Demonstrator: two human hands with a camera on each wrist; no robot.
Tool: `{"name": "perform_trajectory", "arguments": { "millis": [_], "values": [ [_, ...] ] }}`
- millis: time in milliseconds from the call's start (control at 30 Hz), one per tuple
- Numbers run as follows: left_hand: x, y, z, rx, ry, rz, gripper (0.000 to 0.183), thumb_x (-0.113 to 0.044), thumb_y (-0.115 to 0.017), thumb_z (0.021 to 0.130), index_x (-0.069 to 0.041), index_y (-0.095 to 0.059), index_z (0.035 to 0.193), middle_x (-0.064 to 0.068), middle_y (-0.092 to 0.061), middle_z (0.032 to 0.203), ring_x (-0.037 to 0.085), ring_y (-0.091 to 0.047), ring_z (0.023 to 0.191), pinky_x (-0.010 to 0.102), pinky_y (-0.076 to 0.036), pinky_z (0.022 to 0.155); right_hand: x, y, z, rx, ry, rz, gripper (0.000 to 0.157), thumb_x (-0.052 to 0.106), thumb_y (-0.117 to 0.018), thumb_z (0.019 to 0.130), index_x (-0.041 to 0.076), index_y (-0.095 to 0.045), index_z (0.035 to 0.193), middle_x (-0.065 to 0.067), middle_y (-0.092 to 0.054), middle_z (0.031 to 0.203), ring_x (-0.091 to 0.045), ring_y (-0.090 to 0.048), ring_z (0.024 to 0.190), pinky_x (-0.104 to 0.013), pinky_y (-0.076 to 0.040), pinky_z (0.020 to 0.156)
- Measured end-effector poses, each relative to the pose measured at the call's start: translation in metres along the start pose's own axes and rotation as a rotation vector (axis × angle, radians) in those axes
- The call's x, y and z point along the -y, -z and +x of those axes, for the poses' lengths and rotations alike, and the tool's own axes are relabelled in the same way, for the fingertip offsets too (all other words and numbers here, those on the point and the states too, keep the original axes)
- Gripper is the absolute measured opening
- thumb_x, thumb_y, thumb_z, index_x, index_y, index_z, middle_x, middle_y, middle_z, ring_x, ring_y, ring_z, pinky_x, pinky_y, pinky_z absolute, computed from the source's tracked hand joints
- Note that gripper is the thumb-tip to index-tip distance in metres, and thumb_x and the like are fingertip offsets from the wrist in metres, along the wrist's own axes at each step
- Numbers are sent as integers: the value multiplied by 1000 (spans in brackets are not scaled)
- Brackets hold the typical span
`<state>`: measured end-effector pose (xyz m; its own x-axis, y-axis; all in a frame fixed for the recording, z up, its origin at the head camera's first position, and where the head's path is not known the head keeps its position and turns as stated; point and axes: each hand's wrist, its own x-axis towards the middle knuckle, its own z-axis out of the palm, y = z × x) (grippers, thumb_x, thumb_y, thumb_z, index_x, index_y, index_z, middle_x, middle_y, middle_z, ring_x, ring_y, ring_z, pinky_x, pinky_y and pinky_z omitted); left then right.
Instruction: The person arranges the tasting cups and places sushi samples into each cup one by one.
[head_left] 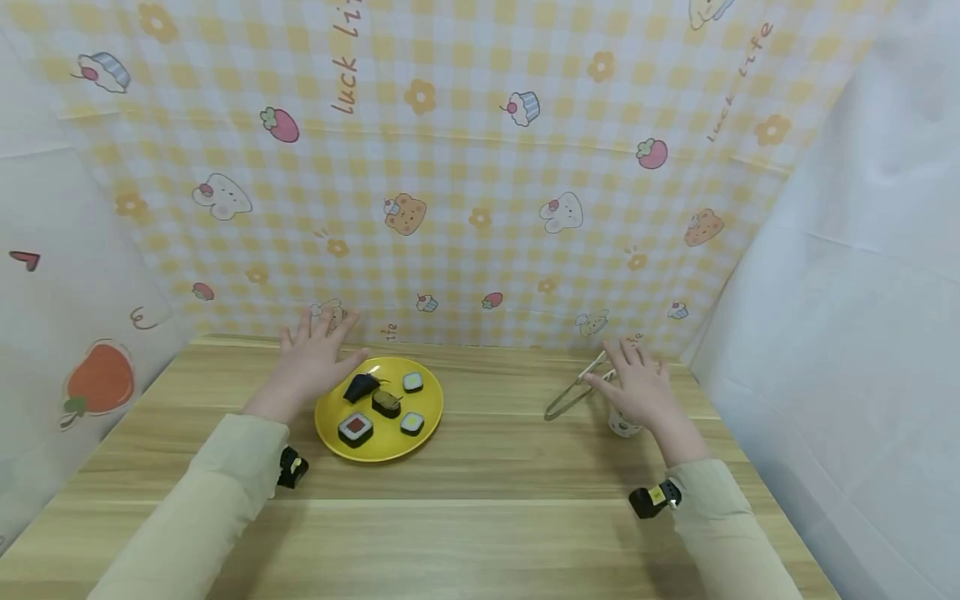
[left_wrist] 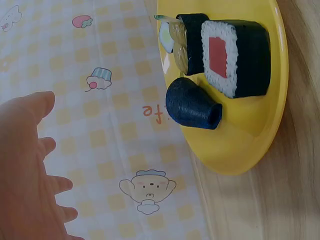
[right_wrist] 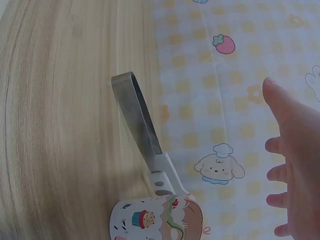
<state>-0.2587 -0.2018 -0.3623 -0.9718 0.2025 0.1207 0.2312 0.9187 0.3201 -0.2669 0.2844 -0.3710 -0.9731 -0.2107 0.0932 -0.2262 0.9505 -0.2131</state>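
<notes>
My left hand (head_left: 311, 362), fingers spread and holding nothing, is raised by the left rim of a yellow plate (head_left: 423, 429). On that plate lie several sushi pieces: a dark cone-shaped hand roll (left_wrist: 192, 105), a thick roll with a red centre (left_wrist: 245, 57), a brown-topped piece wrapped in seaweed (head_left: 386, 404) and two small rolls, one of them at the front right (head_left: 412, 423). On the right, my right hand (head_left: 639, 385) also spreads its fingers, above metal tongs (right_wrist: 135, 115) with white ends and a patterned cup (right_wrist: 150, 220). In the head view it partly hides both.
A wooden table (head_left: 480, 542) spreads beneath everything. Behind it hangs a yellow checked cloth (head_left: 480, 167) with cartoon prints, and white cloths stand at the left (head_left: 67, 292) and right (head_left: 847, 292). Small black devices sit at both wrists.
</notes>
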Motion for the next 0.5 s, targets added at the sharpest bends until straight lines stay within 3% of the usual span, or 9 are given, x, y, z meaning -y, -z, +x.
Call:
{"name": "perform_trajectory", "arguments": {
  "millis": [300, 500],
  "values": [
    [-7, -4, 1, -34, -8, -19, 75, -59, -35, 97, -13, -17, 154, 27, 1, 155, 52, 13, 136, 70, 14, 101, -9, 0, -9, -33, -15, 15, 85, 66, -41, 92, 9, -21, 152, -25, -10, 155, -53, -9, 136, -77, -1, 100],
    [-8, -11, 4, -75, -22, -29, 74, -56, -38, 98, -11, -19, 153, 30, -7, 154, 55, 3, 136, 73, 9, 101, -17, 1, -14, -64, -20, 43, 80, 61, -46, 93, 10, -25, 151, -27, -14, 153, -57, -15, 132, -77, -5, 99]
  ]
}}
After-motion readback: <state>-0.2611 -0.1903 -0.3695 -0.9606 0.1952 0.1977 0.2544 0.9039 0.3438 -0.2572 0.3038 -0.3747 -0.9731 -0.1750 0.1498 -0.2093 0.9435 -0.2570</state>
